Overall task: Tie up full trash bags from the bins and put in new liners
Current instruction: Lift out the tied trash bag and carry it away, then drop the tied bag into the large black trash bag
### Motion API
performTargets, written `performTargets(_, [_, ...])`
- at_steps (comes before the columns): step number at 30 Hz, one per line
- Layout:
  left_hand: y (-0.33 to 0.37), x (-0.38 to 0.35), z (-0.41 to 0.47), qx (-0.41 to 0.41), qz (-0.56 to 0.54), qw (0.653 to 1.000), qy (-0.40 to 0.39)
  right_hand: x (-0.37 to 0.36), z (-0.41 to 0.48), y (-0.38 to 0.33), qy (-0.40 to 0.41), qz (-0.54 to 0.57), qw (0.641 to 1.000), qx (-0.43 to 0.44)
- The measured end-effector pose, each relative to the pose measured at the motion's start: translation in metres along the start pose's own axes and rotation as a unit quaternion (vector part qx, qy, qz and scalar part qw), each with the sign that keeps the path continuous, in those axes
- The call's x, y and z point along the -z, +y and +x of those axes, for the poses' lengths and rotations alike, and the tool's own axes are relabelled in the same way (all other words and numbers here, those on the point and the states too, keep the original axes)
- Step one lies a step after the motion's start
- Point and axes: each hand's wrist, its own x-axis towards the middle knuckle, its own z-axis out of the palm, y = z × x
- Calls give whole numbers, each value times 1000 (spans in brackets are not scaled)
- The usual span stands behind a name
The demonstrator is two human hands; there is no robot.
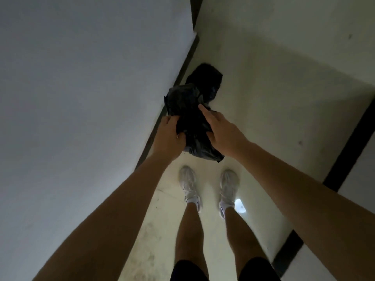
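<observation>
Head view looks straight down at our own arms, legs and feet. We hold a crumpled black plastic trash bag point(190, 120) between both hands, in the air above the pale, scuffed floor point(263, 102) and just ahead of our feet. Our left hand point(169, 136) is clenched on the bag's left side, fingers curled into the plastic. Our right hand point(221, 130) grasps the bag's right side, thumb low on the plastic and fingers laid along its upper edge. A loose corner of the bag hangs down below the right hand.

Beyond the bag a second dark, bunched mass point(205, 80) sits close by the dark skirting strip point(172, 94) at the foot of the plain grey-white wall point(81, 98) on our left; we cannot tell whether it is another bag or a bin.

We wear white laced sneakers point(189, 185) with white socks and dark shorts point(188, 270), feet set apart on the floor. On our right, dark bands point(345, 142) run across the floor.
</observation>
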Motion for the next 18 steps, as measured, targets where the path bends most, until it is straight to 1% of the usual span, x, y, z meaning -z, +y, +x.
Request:
performTargets(3, [-51,-45,32,21,10,1000,-21,-60,36,28,-34,5,999,-17])
performTargets(6, [-84,-75,55,13,12,999,-28,-102,70,53,-50,8,998,-42])
performTargets(10, [-126,-108,77,14,4,1000,-27,-150,106,73,-35,12,998,-52])
performTargets(14, [-155,-116,81,18,10,1000,-5,-164,123,73,-39,34,997,-60])
performTargets(18, [-147,-95,61,19,32,999,30,-145,111,51,-26,25,998,-41])
